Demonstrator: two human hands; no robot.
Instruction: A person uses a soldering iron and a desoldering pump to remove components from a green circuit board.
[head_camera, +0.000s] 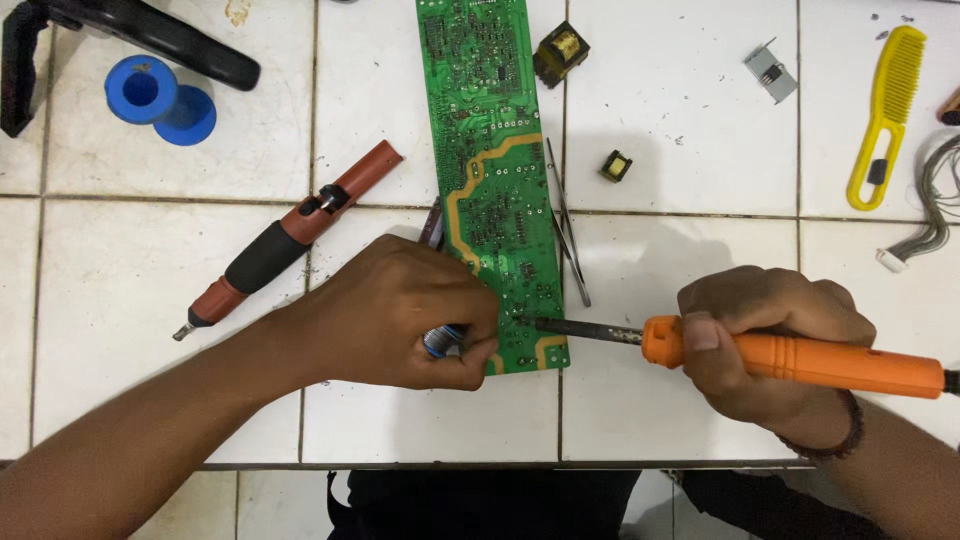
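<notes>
I see the green circuit board (495, 180) lying lengthwise away from me on the white tiled table (680, 400); my right hand (770, 345), fist closed around the orange soldering iron (790, 358), lays it crosswise, tip touching the board's near right edge; my left hand (400, 315) pins that near corner, fingers curled round a small blue-and-silver object (442, 340); tweezers (567, 225) lie just beside.

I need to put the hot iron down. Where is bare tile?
Bare tile lies right of the circuit board, between the small yellow component and the yellow comb. Also bottom left, below the red desoldering pump. Crowded around the tweezers.
</notes>
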